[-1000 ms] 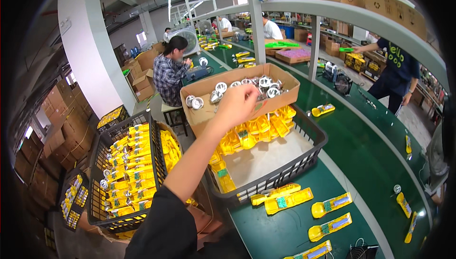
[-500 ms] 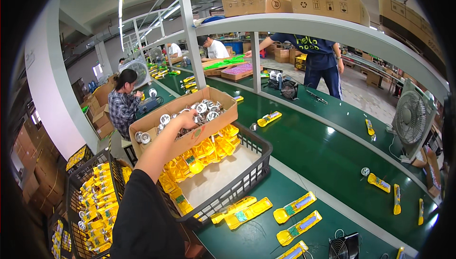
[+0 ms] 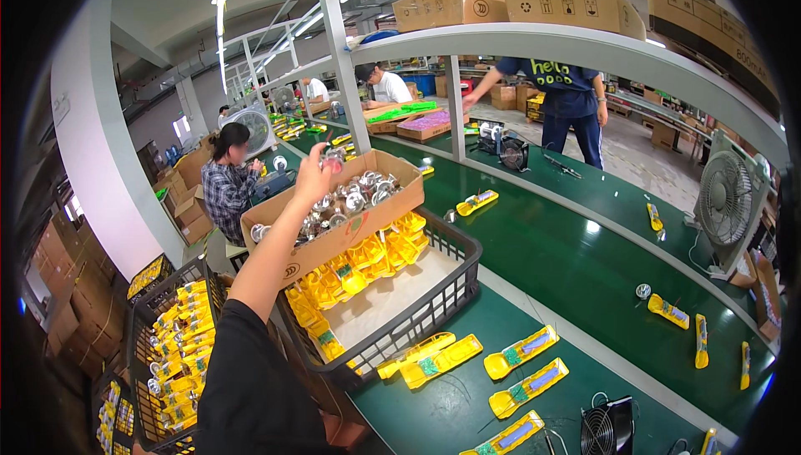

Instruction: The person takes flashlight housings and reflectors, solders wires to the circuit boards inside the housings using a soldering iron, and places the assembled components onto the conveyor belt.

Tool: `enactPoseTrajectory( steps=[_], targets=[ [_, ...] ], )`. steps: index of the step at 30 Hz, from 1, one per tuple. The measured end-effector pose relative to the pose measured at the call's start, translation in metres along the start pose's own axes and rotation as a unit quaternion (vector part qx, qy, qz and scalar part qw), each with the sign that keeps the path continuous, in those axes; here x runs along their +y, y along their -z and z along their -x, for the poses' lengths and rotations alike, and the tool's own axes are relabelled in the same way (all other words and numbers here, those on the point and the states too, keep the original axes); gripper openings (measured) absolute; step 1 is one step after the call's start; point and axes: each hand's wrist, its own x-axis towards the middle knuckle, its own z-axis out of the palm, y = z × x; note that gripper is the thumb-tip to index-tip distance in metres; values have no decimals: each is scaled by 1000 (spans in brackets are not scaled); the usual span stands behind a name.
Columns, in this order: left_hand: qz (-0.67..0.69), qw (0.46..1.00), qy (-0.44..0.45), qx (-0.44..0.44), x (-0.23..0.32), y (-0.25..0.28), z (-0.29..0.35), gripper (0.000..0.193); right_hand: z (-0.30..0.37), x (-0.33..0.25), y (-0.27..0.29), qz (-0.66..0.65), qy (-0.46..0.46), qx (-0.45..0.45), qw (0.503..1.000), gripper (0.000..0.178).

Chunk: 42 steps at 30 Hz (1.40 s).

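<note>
I have the left hand pinching a blurred silvery piece near the carton, apparently propped on the black basket for reach.

The left hand is curled, its bare forearm stretched forward.

Open cardboard box: one. Silver reflectors inside it: well over ten, heaped, exact count hidden. Black basket beside it: one; yellow casings inside overlap, no count possible. Near green surface: five casings grouped, three bearing a mauve block. Glossy belt: at least four casings, two loose reflectors. Overhead shelf: three cartons.
</note>
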Motion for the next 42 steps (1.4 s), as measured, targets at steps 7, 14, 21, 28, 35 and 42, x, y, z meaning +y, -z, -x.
enactPoseTrajectory(
  steps=[7,14,21,28,35,42],
  targets=[
    [144,977,-98,120,105,61,41,23,-3,2,-4,-101,52,40,993,19],
    [276,923,-174,-204,183,12,237,41,5,-2,5,-25,37,45,998,19],
    [96,895,-240,-364,170,-26,323,65,23,-5,12,61,42,32,997,27],
    [70,866,-262,-420,181,18,299,68,26,-7,18,79,36,46,995,31],
    [147,816,-383,-406,191,11,315,21,31,-3,30,104,84,31,991,27],
    [167,760,-453,-434,187,-7,308,6,34,-3,24,-78,-1,18,997,33]
  ],
)
